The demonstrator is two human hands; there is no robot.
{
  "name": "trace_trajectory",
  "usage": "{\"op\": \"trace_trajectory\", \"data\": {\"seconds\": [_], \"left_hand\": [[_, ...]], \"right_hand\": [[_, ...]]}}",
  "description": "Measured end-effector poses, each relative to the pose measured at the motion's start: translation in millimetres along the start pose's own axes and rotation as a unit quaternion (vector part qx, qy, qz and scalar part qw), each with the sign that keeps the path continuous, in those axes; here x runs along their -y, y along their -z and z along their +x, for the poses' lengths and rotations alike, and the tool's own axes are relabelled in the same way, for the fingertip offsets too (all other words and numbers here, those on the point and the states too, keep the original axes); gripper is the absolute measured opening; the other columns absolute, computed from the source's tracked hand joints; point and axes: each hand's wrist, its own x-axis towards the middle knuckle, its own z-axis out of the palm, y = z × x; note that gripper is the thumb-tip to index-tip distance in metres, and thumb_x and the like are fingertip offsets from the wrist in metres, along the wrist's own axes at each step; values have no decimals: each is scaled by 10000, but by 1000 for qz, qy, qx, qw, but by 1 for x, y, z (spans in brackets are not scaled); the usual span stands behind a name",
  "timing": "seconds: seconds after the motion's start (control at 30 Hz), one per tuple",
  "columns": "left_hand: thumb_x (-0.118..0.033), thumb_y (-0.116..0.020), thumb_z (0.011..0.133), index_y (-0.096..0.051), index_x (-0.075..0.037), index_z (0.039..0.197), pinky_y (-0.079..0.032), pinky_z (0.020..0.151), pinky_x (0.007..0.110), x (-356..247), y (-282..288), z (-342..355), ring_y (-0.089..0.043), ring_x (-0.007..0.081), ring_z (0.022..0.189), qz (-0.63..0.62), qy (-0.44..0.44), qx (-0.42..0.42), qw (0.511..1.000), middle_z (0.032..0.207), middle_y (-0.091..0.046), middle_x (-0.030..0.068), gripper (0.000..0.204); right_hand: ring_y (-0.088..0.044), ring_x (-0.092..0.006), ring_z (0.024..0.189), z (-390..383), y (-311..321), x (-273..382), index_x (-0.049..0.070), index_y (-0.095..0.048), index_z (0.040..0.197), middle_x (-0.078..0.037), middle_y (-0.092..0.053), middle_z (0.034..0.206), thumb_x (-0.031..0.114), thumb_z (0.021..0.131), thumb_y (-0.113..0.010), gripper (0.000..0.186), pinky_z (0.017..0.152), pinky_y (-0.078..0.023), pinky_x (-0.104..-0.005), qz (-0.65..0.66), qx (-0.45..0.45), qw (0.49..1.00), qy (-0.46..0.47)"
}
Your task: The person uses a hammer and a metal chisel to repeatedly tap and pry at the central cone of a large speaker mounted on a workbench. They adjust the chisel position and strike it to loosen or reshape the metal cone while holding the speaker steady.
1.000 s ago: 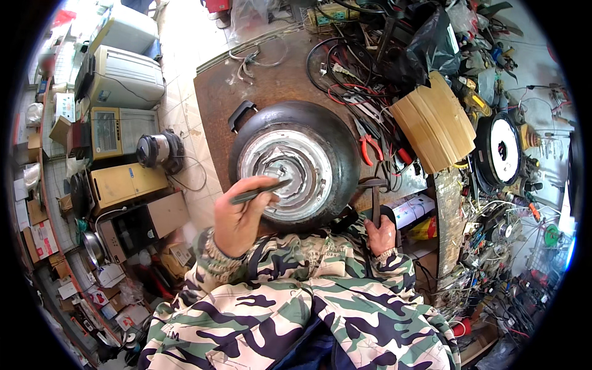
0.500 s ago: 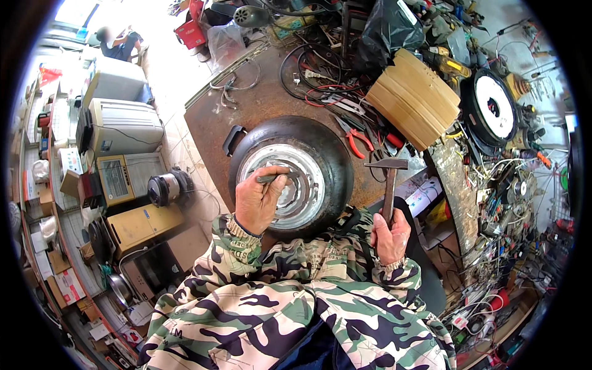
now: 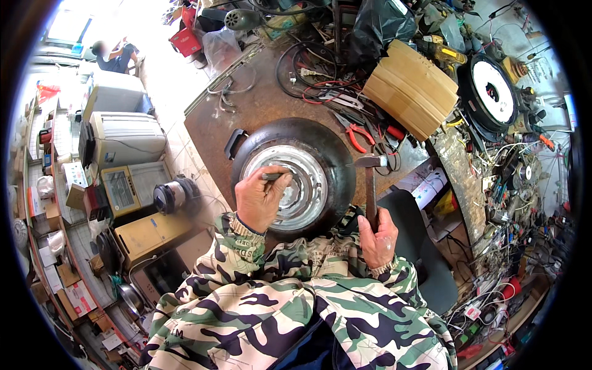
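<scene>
A black round pot (image 3: 338,161) with a side handle (image 3: 235,142) lies on the worn bench top, a ringed, silvery metal disc (image 3: 303,161) facing up on it. My left hand (image 3: 256,200) is closed around a short dark metal rod (image 3: 271,176), perhaps a chisel or punch, held over the disc's left part. Whether its tip touches is hidden. To the pot's right, my right hand (image 3: 378,238) grips the handle of a hammer (image 3: 370,194), which stands nearly upright with its head raised, apart from the rod.
Red-handled pliers (image 3: 357,137), cables (image 3: 302,68) and a cardboard box (image 3: 412,89) occupy the bench behind and right. Cluttered parts fill the far right. A dark chair (image 3: 425,246) is near my right arm. Appliances and shelves line the left; a person (image 3: 116,57) sits far off.
My right hand has brought the hammer left, closer to the pot, and the hammer head has turned. The left hand with the rod stays over the disc nearly unmoved.
</scene>
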Motion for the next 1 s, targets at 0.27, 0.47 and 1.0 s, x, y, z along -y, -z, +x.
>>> {"op": "trace_trajectory", "data": {"seconds": [0.27,0.47,1.0], "left_hand": [[-76,-792,990,-743,11,1083,-622,777,307,4,-4,-9,-786,184,847,-113,88,-24,989,978,-783,113,136],[-111,-806,959,-754,-32,1131,-601,852,379,-5,-6,-17,-760,317,968,65,-53,-13,996,1088,-773,151,197],[-71,-755,1000,-722,5,1153,-599,967,390,1,-11,-24,-773,339,1118,77,-71,-37,994,1129,-789,192,174]], "right_hand": [[-597,-228,667,6,2,3,-25,-652,1144,-135,-646,781,135,988,-771,254,653,-510,-377,-3,12,1000,-3],[-617,-224,674,6,6,9,-23,-656,1230,-124,-662,814,154,1015,-728,288,655,-511,-375,33,68,997,1],[-646,-128,772,-12,0,21,-42,-557,1464,-69,-693,936,112,978,-811,569,675,-535,-301,42,-27,993,111]]}}
